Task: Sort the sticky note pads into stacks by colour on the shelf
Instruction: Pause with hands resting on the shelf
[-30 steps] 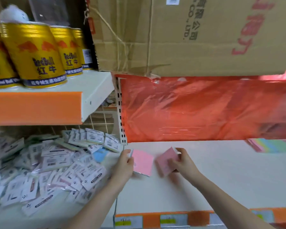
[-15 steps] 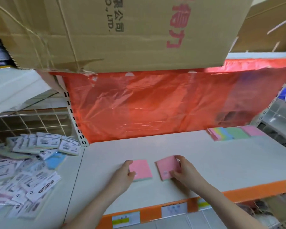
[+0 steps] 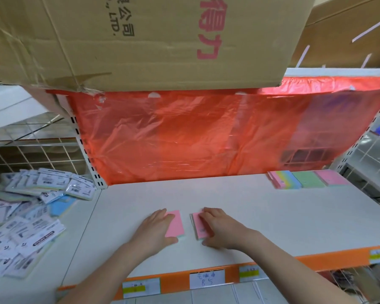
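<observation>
Two pink sticky note pads lie flat side by side near the front of the white shelf (image 3: 272,218). My left hand (image 3: 156,230) rests on the left pink pad (image 3: 176,224), with straight fingers over its left half and the thumb at its near edge. My right hand (image 3: 223,229) lies over the right pink pad (image 3: 197,226) and hides most of it. At the shelf's back right stand a striped multi-colour pad (image 3: 284,180), a green pad (image 3: 308,179) and a pink pad (image 3: 331,177) in a row.
A heap of packaged pads (image 3: 26,216) covers the neighbouring shelf on the left. A red plastic sheet (image 3: 195,132) hangs behind the shelf. A large cardboard box (image 3: 151,40) overhangs above. Price labels sit on the orange front edge (image 3: 206,279).
Both pink pads went from tilted in my hands to flat on the shelf. My hands have flattened onto them. The view has swung right, away from the cans.
</observation>
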Available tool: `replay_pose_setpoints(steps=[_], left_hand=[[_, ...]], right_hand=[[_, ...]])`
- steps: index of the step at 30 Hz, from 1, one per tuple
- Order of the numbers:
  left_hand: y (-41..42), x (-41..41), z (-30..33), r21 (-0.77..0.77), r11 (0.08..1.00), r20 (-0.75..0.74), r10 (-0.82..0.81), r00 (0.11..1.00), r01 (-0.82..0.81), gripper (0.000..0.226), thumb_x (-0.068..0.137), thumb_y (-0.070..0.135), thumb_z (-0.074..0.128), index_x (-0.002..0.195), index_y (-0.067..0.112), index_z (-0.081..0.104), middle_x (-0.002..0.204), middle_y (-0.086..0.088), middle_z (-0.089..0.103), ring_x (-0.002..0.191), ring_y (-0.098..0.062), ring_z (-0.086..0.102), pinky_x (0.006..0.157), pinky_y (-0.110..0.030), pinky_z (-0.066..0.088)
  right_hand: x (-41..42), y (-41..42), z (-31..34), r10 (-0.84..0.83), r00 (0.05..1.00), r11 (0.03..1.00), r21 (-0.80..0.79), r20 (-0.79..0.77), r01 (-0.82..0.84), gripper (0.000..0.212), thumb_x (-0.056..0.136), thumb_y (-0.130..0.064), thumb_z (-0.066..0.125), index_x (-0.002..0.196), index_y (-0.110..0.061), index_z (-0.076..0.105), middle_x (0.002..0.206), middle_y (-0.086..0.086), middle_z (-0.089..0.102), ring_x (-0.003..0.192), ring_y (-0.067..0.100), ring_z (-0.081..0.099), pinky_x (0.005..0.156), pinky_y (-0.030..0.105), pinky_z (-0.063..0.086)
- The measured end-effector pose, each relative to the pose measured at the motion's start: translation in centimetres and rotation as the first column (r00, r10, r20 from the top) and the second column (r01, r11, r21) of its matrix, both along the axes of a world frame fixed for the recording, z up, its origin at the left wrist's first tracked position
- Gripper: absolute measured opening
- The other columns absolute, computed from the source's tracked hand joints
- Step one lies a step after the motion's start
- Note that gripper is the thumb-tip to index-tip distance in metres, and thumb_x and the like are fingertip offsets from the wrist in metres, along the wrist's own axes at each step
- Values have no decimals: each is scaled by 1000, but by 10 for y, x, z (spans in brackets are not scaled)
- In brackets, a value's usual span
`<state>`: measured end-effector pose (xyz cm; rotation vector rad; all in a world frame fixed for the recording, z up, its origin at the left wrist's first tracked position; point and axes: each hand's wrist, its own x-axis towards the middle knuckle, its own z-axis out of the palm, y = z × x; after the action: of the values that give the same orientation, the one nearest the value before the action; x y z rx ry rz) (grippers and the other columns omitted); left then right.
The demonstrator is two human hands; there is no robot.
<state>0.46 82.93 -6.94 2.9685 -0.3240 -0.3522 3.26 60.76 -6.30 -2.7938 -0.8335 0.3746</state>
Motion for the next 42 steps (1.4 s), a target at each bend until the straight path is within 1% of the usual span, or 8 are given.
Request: replay_pose_setpoints(steps=[2, 5, 11, 18, 26, 33, 38, 42], left_hand=[[0, 2, 1, -13, 1000, 15, 1, 1000, -1, 73, 89, 49, 54, 148, 20, 23, 156, -5, 19, 143, -20, 17, 114, -29, 16], [0, 10, 4, -35, 999, 46, -24, 999, 25, 69, 83, 52, 59, 141, 23, 33, 141, 3, 38, 130, -15, 36, 104, -25, 28], [-8, 31, 7, -64, 995, 69, -76, 995, 80, 68, 79, 55, 60, 137, 29, 38, 134, 11, 40, 124, -9, 38, 91, -23, 35], [-44, 60, 15, -145, 970, 115, -178, 977, 194, 69, 78, 57, 60, 137, 31, 37, 134, 14, 39, 126, -8, 36, 95, -24, 35], [-111, 82, 23, -191, 928, 177, -287, 941, 319, 70, 77, 55, 64, 137, 30, 38, 134, 12, 39, 127, -9, 33, 100, -24, 32], [-176, 103, 23, -205, 909, 224, -316, 922, 362, 70, 78, 56, 63, 138, 31, 37, 135, 15, 38, 130, -7, 28, 103, -22, 27], [-241, 118, 24, -195, 913, 268, -301, 915, 358, 69, 79, 57, 61, 139, 33, 35, 136, 14, 36, 131, -7, 28, 104, -21, 26], [-302, 131, 31, -203, 908, 328, -289, 899, 366, 69, 79, 57, 62, 138, 33, 38, 137, 13, 36, 131, -10, 29, 105, -23, 24]], right_hand=[[4, 1, 0, 12, 1000, 1000, 28, 5, -12, 77, 83, -38, 65, 145, -11, 29, 153, 6, 25, 139, 22, 22, 113, 29, 22], [10, 0, 1, 15, 1000, 999, 31, 16, -15, 77, 80, -41, 69, 142, -13, 34, 145, 5, 36, 131, 22, 33, 107, 29, 29], [15, -7, 1, -65, 996, 997, -42, 55, 68, 81, 74, -51, 70, 137, -12, 38, 130, 7, 43, 117, 26, 39, 97, 36, 40], [17, -49, 8, -223, 969, 967, -105, 104, 233, 77, 71, -57, 67, 130, -13, 43, 121, 4, 44, 110, 23, 40, 87, 35, 40], [16, -109, 19, -322, 939, 940, -78, 123, 332, 83, 72, -61, 65, 135, -16, 38, 125, 2, 41, 111, 20, 40, 90, 32, 41], [31, -179, 17, -386, 909, 921, 18, 158, 388, 87, 66, -67, 68, 134, -19, 41, 121, -3, 42, 113, 16, 40, 93, 33, 42], [49, -244, 20, -401, 901, 916, 102, 166, 389, 81, 67, -61, 69, 131, -19, 43, 120, -3, 41, 114, 16, 39, 93, 30, 42], [66, -306, 25, -423, 878, 904, 174, 225, 391, 77, 67, -59, 68, 128, -18, 45, 117, -3, 42, 114, 16, 40, 93, 28, 41]])
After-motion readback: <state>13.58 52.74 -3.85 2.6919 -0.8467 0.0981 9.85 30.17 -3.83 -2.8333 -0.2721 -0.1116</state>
